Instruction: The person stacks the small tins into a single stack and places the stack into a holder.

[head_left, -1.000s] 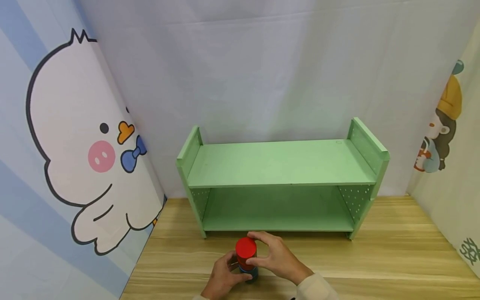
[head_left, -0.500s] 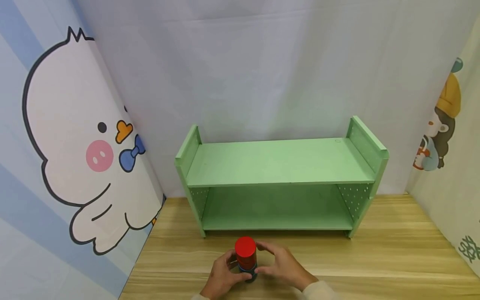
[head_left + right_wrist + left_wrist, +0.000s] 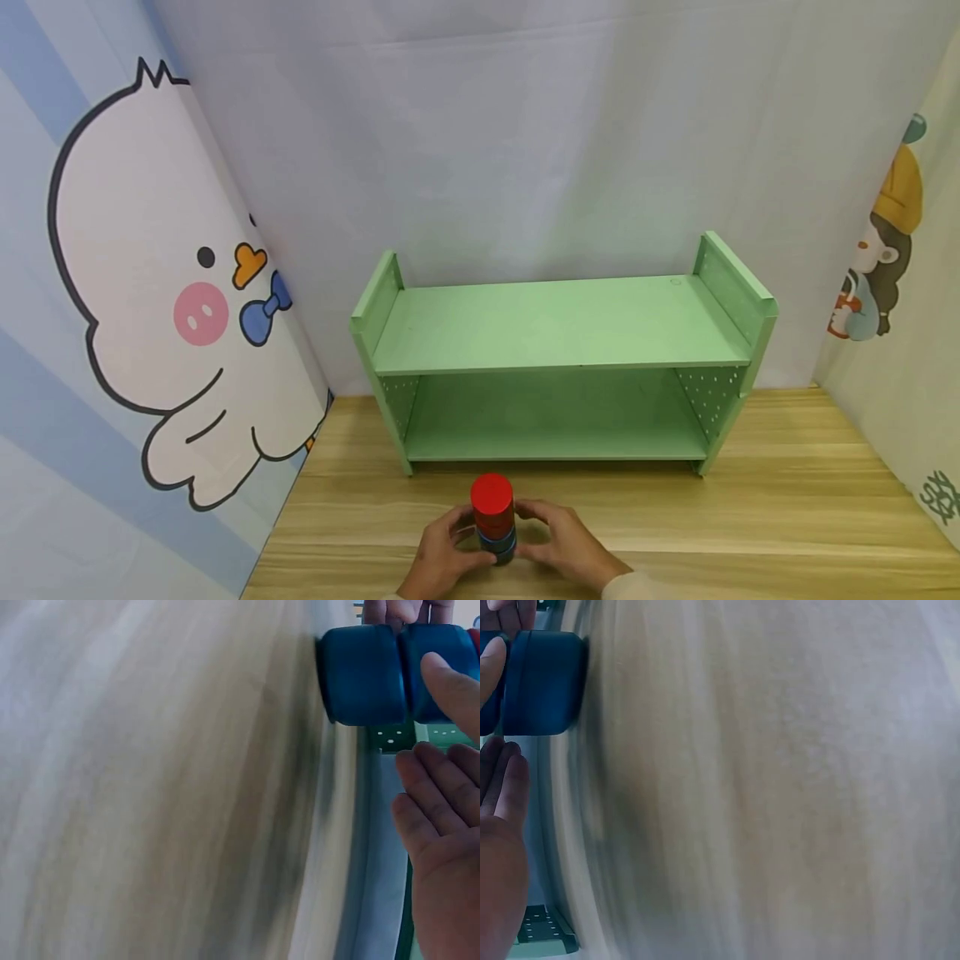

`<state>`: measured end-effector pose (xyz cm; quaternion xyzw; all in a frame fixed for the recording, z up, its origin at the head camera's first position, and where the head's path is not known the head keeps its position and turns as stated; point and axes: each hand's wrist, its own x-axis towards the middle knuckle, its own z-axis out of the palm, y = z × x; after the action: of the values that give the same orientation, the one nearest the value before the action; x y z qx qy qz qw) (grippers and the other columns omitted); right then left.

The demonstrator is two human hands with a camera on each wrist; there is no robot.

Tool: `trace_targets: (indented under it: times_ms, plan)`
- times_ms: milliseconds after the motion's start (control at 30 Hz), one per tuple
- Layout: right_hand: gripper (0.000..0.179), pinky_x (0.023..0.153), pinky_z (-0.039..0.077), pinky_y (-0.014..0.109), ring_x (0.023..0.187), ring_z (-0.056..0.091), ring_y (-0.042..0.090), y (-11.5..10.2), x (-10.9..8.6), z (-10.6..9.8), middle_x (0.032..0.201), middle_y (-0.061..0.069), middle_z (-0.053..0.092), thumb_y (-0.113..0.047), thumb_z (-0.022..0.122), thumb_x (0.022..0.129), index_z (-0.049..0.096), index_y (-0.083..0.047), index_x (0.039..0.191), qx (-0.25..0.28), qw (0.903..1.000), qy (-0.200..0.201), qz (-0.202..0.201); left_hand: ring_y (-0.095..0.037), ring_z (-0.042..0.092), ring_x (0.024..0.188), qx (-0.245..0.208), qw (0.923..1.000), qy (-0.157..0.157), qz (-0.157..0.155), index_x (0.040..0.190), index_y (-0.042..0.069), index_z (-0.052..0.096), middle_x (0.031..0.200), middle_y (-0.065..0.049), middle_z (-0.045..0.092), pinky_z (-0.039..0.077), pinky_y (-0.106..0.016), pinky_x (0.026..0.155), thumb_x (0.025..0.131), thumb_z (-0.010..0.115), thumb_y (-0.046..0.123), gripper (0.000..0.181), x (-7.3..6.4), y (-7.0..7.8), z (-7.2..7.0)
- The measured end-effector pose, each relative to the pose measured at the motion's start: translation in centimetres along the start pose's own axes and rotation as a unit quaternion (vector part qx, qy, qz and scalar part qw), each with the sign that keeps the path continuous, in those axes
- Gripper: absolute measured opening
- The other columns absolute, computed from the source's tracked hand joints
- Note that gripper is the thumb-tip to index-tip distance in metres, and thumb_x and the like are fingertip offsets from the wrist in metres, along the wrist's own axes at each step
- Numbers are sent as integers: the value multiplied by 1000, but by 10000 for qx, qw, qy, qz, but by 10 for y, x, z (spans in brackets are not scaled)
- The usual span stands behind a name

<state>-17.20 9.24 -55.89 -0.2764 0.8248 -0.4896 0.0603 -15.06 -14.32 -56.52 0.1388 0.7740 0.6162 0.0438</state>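
Observation:
A red cylinder (image 3: pixel 492 496) tops an upright stack on the wooden table, above two blue cylinders (image 3: pixel 497 550). In the right wrist view the lower blue cylinder (image 3: pixel 364 675) stands at the bottom, with a narrow seam below the upper one (image 3: pixel 429 645). My left hand (image 3: pixel 438 550) holds the stack low on its left side, thumb in front and fingers behind. On the opposite side my right hand (image 3: pixel 566 546) curves loosely around the blue part. Its fingers (image 3: pixel 431 795) are straight and slightly apart from the stack, while its thumb (image 3: pixel 448 682) overlaps the upper blue cylinder.
Behind the stack stands a green two-tier shelf (image 3: pixel 562 325), its lower front edge close beyond the red cylinder. The wooden table (image 3: pixel 810 517) extends to both sides. A pale curtain (image 3: pixel 525 142) hangs behind, and printed cloth walls flank the table.
My right hand has let go of the red cylinder's top and moved down beside the blue cylinders. My left hand stays low at the stack, which has barely moved.

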Motion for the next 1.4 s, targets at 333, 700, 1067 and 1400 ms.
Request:
trace_targets:
  times_ms: [333, 700, 1067, 1400]
  plan:
    - [54, 104, 49, 49, 121, 60, 26, 4, 5, 9, 129, 6, 66, -20, 80, 86, 61, -5, 134, 272, 9996, -89, -40, -38, 60, 117, -4, 9996, 11, -270, 126, -6, 60, 124, -20, 64, 55, -34, 97, 74, 88, 5, 60, -1, -4, 1]
    - [54, 104, 49, 48, 121, 60, 28, 3, 7, 16, 127, 8, 67, -16, 84, 82, 62, -4, 131, 370, 9993, 27, -32, -40, 62, 113, 197, 9995, 124, -202, 122, -6, 62, 120, -21, 66, 57, -31, 94, 74, 88, 4, 55, -1, -6, 3]
    - [54, 104, 50, 48, 120, 61, 27, 6, 8, 18, 127, 8, 67, -17, 83, 83, 62, -3, 131, 364, 9993, 101, -31, -40, 62, 112, 167, 9992, 172, -328, 122, -8, 62, 120, -23, 65, 57, -30, 93, 74, 87, 1, 55, 0, -4, 5]
    - [55, 104, 49, 51, 122, 60, 30, 5, 8, 14, 130, 9, 65, -18, 82, 84, 61, -3, 133, 414, 9991, 31, 86, -38, 63, 112, 71, 9997, 171, -165, 122, -7, 63, 120, -22, 66, 57, -31, 93, 75, 86, 0, 53, 2, -4, 6]
